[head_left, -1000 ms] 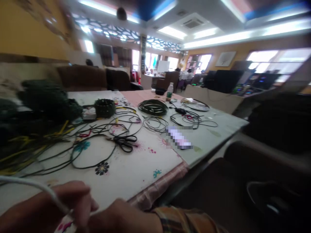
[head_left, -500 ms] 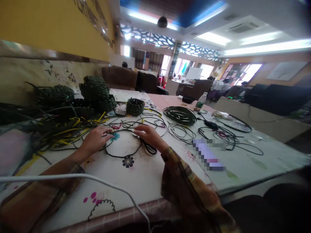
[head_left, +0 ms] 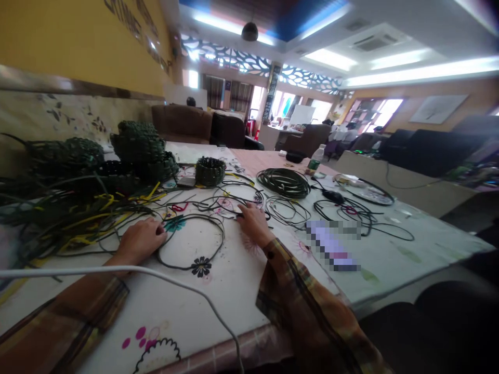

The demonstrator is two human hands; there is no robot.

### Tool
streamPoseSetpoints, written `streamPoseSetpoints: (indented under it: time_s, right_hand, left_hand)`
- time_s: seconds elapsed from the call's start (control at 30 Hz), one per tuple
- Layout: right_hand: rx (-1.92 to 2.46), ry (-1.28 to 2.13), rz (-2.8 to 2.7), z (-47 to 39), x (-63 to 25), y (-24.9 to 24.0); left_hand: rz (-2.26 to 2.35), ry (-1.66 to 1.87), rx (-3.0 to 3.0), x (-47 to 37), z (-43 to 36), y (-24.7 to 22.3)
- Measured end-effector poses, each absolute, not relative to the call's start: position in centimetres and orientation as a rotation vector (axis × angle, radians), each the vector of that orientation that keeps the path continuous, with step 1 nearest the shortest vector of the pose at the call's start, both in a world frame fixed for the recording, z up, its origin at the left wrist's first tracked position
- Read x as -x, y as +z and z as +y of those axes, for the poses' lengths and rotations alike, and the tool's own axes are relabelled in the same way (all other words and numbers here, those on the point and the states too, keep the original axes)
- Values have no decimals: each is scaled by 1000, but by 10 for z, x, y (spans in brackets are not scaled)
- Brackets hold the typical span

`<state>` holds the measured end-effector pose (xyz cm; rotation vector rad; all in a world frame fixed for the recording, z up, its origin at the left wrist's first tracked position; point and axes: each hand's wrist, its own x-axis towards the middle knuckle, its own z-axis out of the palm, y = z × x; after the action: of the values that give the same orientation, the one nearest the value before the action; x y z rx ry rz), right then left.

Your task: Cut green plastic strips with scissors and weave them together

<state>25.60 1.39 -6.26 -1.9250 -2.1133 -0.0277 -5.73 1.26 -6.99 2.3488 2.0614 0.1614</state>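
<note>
My left hand (head_left: 142,241) rests on the table with its fingers curled at the left side of a loop of thin dark green strip (head_left: 223,239). The strip runs in under the fingertips, and the grip itself is partly hidden. The loop lies flat over a printed dark flower. Right of the loop, my right hand (head_left: 253,223) is low over the table, fingers bent down around something dark that it mostly covers. Beyond the hands stands a small woven dark green basket (head_left: 210,172). Loose strips (head_left: 191,200) lie between the basket and the loop.
Several woven baskets (head_left: 138,143) and tangled green and yellow strips crowd the left side. Right are a coiled strip bundle (head_left: 284,183), a bottle (head_left: 316,157), a black mouse-like object (head_left: 333,195) and a blurred purple item (head_left: 331,249). A white cable (head_left: 163,279) crosses in front.
My right hand has moved right, away from the loop, and the black looped handle below it no longer shows. My left hand has shifted slightly left and down. The view has turned slightly.
</note>
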Motion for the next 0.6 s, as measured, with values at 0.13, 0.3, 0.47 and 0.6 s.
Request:
streamPoseSetpoints:
  time_s: [0.13, 0.3, 0.47, 0.6]
  right_hand:
    - [1290, 54, -2297, 1, -229, -62]
    - [1021, 235, -2534, -11, -215, -65]
    - [1352, 121, -2281, 2, -225, -67]
    - [1310, 383, -1661, 14, -236, -71]
  left_hand:
    - [2133, 390, -2448, 58, 5, -57]
    - [2298, 718, -2089, 61, -6, -39]
    - [2002, 1078, -1808, 60, -6, -43]
    - [1775, 1090, -1784, 58, -7, -47]
